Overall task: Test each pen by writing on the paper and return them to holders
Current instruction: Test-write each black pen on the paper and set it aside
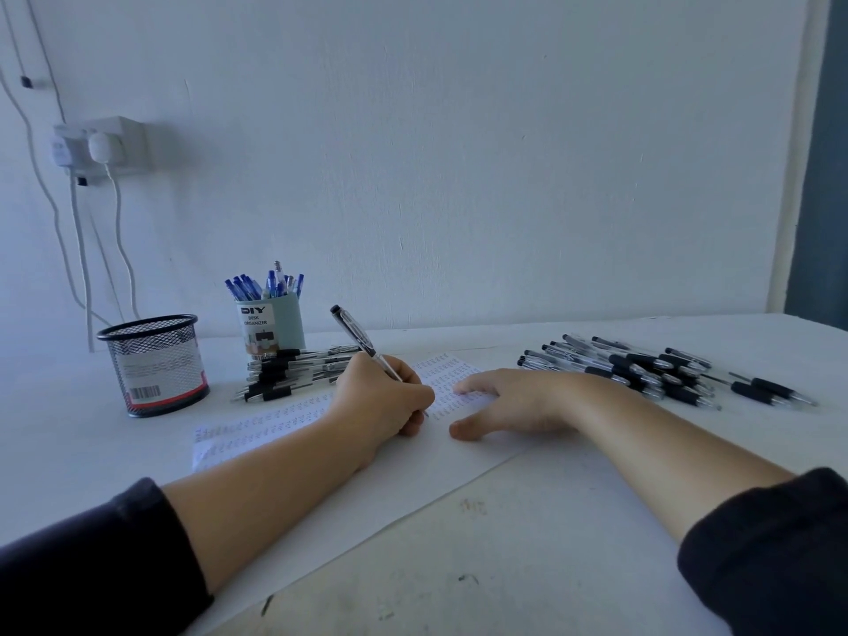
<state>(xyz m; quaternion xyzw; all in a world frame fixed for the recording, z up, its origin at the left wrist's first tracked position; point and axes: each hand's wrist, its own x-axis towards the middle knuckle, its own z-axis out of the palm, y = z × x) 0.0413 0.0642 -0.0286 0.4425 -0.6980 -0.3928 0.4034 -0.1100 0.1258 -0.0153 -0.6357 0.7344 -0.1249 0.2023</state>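
My left hand (383,397) grips a clear black-capped pen (355,335), its tip down on the white paper (413,470). The sheet carries rows of small written marks. My right hand (509,403) lies flat on the paper with its fingers spread, holding it down. A pile of black-grip pens (642,367) lies on the table to the right. Another stack of black-grip pens (293,369) lies behind my left hand. A black mesh holder (156,364) stands at the left. A pale green desk organizer (270,325) holds several blue pens (266,284).
The white table (527,543) has scuff marks near its front. A wall socket (98,146) with plugs and hanging cables is at the upper left. The white wall stands just behind the holders.
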